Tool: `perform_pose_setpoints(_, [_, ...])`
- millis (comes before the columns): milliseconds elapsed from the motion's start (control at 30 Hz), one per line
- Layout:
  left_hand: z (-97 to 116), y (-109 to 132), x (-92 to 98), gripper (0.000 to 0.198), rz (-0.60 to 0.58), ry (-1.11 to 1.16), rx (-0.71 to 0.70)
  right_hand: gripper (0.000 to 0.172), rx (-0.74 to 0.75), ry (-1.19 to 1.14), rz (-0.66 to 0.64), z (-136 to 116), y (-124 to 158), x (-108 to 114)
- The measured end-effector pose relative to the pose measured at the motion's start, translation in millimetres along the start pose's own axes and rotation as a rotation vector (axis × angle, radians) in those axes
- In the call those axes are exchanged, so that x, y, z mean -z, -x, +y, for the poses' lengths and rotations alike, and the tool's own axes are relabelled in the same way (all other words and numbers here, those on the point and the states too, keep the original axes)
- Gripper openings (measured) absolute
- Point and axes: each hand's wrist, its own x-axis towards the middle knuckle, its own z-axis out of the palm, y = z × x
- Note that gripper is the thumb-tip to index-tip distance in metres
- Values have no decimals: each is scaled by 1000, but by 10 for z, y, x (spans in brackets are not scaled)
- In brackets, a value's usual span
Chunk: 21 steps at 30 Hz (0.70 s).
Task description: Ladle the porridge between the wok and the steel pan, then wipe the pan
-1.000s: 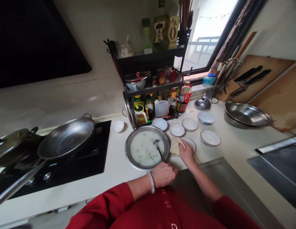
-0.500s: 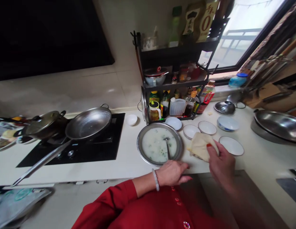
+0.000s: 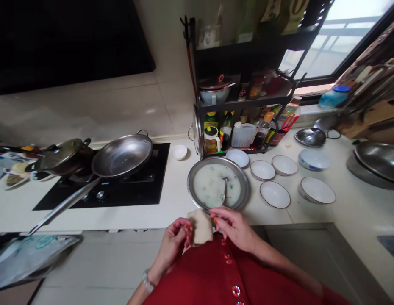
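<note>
A folded beige cloth hangs between my two hands, just in front of the counter's edge. My left hand has its fingers closed on the cloth's left edge. At the opposite side, my right hand pinches the cloth's right edge with thumb and fingertips. Right behind them stands a wide metal basin of milky white soup flecked with green. A metal ladle rests in the soup, its handle leaning to the near rim by my right hand.
Several small bowls stand right of the basin, and a small white bowl to its left. A frying pan sits on the black stove, its handle past the counter edge. Behind is a black rack of bottles.
My right hand has brought the cloth leftward from among the bowls to the front of the basin. My left hand has moved left and now grips the cloth too.
</note>
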Motion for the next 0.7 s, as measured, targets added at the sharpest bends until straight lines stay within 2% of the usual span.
perform_pose_setpoints(100, [-222,44,163,45,-114,-51,69,22,-46,46,-350,-34,-77,-170])
perform_pose_setpoints(167, [-392,-5,272,46,-101,-124,38,23,-49,66,-458,-48,-112,-240])
perform_pose_setpoints(200, [-481,-51,328,44,-28,-191,-11,24,-64,43,-435,-35,-119,-244])
perform_pose_setpoints(267, [-660,-173,432,34,170,-386,-134,29,-116,-34,-278,40,-115,-191])
perform_pose_setpoints(333, [-823,-301,513,36,210,-644,-226,32,-169,-85,-57,156,-101,-82])
perform_pose_setpoints(433, [-981,-437,586,33,252,-902,-322,34,-196,-111,115,303,-103,86])
perform_pose_setpoints(567, [-974,-445,615,27,217,-1002,-355,34,-205,-150,200,343,-119,198])
perform_pose_setpoints(633, [-902,-396,589,26,267,-997,-360,35,-210,-160,232,353,-93,236])
perform_pose_setpoints(700, [-810,-353,524,21,367,-936,-365,35,-218,-153,286,413,-35,290])
